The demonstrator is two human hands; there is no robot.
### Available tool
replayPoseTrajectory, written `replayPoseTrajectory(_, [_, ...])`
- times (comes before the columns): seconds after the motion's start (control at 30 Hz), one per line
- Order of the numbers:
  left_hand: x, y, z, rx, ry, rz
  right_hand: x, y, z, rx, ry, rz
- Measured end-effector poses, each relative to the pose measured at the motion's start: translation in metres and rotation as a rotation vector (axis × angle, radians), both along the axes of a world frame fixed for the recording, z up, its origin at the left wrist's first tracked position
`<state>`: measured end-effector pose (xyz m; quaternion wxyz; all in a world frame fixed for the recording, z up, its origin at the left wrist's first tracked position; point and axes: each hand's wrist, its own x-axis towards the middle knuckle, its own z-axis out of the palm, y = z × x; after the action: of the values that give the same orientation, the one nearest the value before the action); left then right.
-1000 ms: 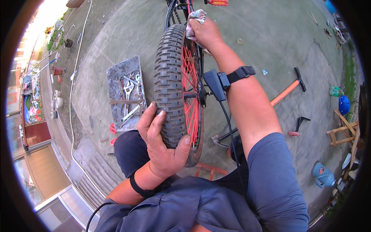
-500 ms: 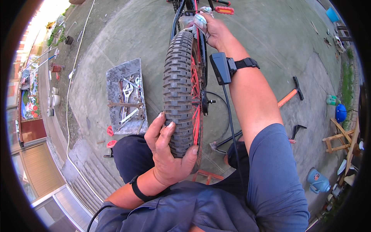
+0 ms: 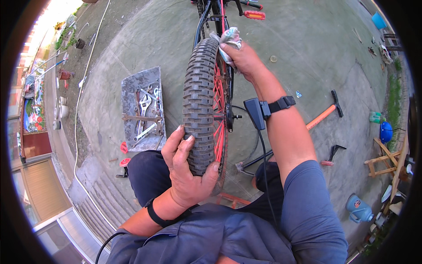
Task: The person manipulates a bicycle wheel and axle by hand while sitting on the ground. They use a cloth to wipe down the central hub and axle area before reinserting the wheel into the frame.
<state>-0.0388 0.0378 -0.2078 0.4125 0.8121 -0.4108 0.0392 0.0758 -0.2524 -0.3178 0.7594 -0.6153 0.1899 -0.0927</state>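
Observation:
A bicycle wheel with a knobbly black tyre [image 3: 200, 105] and red spokes stands upright in front of me, joined to a dark frame [image 3: 203, 22]. My left hand [image 3: 190, 169] grips the near part of the tyre, fingers along its left side and thumb on the right by the rim. At the wheel's far right side, my right hand [image 3: 242, 59] is closed on a crumpled pale rag [image 3: 229, 43]. The rag lies against the tyre's far end and the frame beside it. Between the rag and my palm, some fingers are hidden.
Left of the wheel lies a metal tray [image 3: 127, 88] holding several wrenches. A hammer with an orange handle [image 3: 321, 116] is on the ground to the right. Further right are a blue jug [image 3: 359, 207] and a small wooden stool [image 3: 381, 163]. A red pedal [image 3: 255, 15] juts out ahead.
My right hand has drawn the rag back toward me, from the frame ahead of the wheel to the tyre's far edge. My left hand stays on the tyre, shifted slightly left with it.

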Motion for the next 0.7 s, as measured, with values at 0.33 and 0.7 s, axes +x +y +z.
replayPoseTrajectory(0.33, [0.001,-0.002,-0.002,0.018,-0.047,0.025,-0.064,-0.026,-0.002,0.345,-0.103,-0.121])
replayPoseTrajectory(0.7, [0.002,0.000,-0.001,0.023,-0.056,0.033,-0.006,0.014,-0.017,-0.185,-0.047,-0.189])
